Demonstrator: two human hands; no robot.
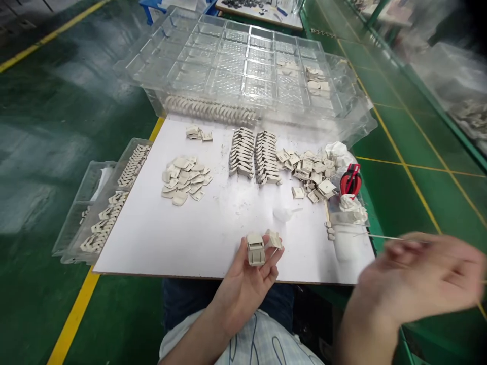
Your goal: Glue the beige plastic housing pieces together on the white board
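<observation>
Near the front edge of the board, my left hand (241,291) is closed around a beige hinged plastic piece (255,249). A second, smaller beige part (274,241) sits between its other fingers. My right hand (422,279), blurred by motion, is at the far right with a thin metal rod (384,236) pinched in its fingers. The rod points left over a white tub (347,248); whether it touches the tub, I cannot tell. Left of the tub lie several small beige bits (329,231). A small translucent white scoop-like item (283,214) lies ahead of my left hand.
On the white board (152,248) are flat beige caps (182,177), two stacked rows of parts (241,152) and loose square pieces (312,172). Red-handled pliers (350,181) stand at the right. Clear compartment trays (228,56) cover the back; more trays (72,238) flank the left.
</observation>
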